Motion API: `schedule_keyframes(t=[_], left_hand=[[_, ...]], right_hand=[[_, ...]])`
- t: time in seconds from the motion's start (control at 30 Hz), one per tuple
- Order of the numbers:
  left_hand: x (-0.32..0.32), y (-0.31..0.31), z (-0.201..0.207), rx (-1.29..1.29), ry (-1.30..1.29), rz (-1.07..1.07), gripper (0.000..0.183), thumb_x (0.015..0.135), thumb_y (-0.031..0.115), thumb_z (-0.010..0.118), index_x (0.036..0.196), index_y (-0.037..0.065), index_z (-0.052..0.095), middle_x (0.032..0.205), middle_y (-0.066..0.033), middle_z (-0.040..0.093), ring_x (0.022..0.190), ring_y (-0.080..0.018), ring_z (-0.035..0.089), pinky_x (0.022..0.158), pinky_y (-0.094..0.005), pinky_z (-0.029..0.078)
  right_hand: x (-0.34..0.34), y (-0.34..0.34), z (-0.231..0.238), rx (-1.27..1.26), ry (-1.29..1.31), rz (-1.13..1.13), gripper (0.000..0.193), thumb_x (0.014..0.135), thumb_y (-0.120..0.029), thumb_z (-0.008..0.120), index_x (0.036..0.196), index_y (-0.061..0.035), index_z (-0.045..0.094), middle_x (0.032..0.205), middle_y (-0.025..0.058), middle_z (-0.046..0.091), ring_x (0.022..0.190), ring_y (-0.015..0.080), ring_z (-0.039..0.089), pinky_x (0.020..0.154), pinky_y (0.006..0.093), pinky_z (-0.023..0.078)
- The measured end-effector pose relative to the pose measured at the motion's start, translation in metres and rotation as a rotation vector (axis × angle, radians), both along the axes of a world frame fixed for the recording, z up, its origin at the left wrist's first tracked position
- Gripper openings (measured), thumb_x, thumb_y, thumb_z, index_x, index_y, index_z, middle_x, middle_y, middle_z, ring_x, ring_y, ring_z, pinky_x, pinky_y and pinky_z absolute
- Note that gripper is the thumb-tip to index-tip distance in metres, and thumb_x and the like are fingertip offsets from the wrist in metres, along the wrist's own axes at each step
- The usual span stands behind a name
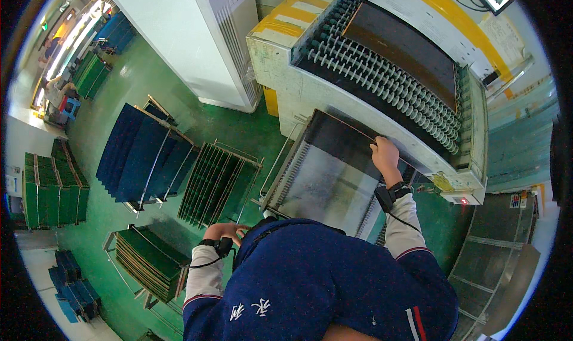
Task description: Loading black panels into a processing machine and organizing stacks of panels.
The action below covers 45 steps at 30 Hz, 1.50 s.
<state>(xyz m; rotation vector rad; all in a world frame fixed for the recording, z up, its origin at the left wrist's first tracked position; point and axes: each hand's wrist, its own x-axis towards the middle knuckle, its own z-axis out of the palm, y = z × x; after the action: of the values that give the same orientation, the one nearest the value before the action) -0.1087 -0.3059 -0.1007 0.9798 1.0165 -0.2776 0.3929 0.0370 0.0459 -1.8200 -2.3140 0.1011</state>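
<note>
My right hand (386,154) is closed, its fingertips pinching the far edge of a dark, copper-edged panel (337,129) in a slotted metal rack (280,183) in front of me. The rack has toothed strips along both sides, and a greyish, shiny surface shows in its nearer part. My left hand (227,231) is by my left side, next to the rack's near left corner. Its fingers look loosely stretched and partly hidden by my body; nothing shows in them. Both wrists wear black straps with cables.
Beyond the rack stands a roller conveyor machine (382,84) with a dark brown panel (403,51) on its rollers. Left are a white cabinet (179,30), carts of blue panels (140,156), green panels (218,183) and more green panels (146,260). A metal frame (486,257) stands right.
</note>
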Motion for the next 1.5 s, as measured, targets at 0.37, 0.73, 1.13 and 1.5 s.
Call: schedule_keyframes(t=[0.37, 0.73, 1.13, 1.5], left_hand=[[0.01, 0.011, 0.032, -0.02, 0.053, 0.031, 0.097, 0.064, 0.02, 0.085, 0.147, 0.019, 0.036, 0.132, -0.0119, 0.058, 0.119, -0.0277, 0.056, 0.095, -0.0415, 0.046], [0.002, 0.008, 0.013, -0.003, -0.043, -0.012, 0.099, 0.068, 0.019, 0.083, 0.15, 0.019, 0.028, 0.136, -0.0128, 0.054, 0.114, -0.0273, 0.056, 0.087, -0.0406, 0.053], [0.006, 0.009, 0.021, 0.007, -0.017, -0.034, 0.099, 0.069, 0.024, 0.084, 0.15, 0.019, 0.027, 0.134, -0.0095, 0.057, 0.114, -0.0262, 0.058, 0.087, -0.0414, 0.053], [0.01, 0.014, 0.038, -0.039, 0.013, -0.02, 0.101, 0.068, 0.026, 0.084, 0.151, 0.018, 0.026, 0.139, -0.0103, 0.053, 0.116, -0.0267, 0.057, 0.093, -0.0409, 0.05]], right_hand=[[0.001, 0.002, 0.0, -0.045, -0.035, -0.036, 0.022, 0.084, -0.022, 0.065, 0.098, -0.0049, 0.061, 0.096, 0.0151, 0.065, 0.093, 0.0364, 0.061, 0.076, 0.0472, 0.049], [0.0, 0.002, 0.002, -0.047, -0.009, -0.04, 0.023, 0.083, -0.021, 0.065, 0.098, -0.0045, 0.061, 0.097, 0.0151, 0.064, 0.094, 0.0363, 0.061, 0.077, 0.0468, 0.048], [0.002, 0.004, -0.006, 0.027, -0.017, -0.02, 0.019, 0.081, -0.021, 0.067, 0.089, -0.0058, 0.059, 0.091, 0.0141, 0.064, 0.088, 0.0362, 0.061, 0.074, 0.0478, 0.049], [0.0, 0.003, 0.0, -0.002, -0.012, -0.019, 0.021, 0.082, -0.02, 0.066, 0.095, -0.005, 0.061, 0.093, 0.0155, 0.064, 0.09, 0.0373, 0.06, 0.075, 0.0482, 0.048]])
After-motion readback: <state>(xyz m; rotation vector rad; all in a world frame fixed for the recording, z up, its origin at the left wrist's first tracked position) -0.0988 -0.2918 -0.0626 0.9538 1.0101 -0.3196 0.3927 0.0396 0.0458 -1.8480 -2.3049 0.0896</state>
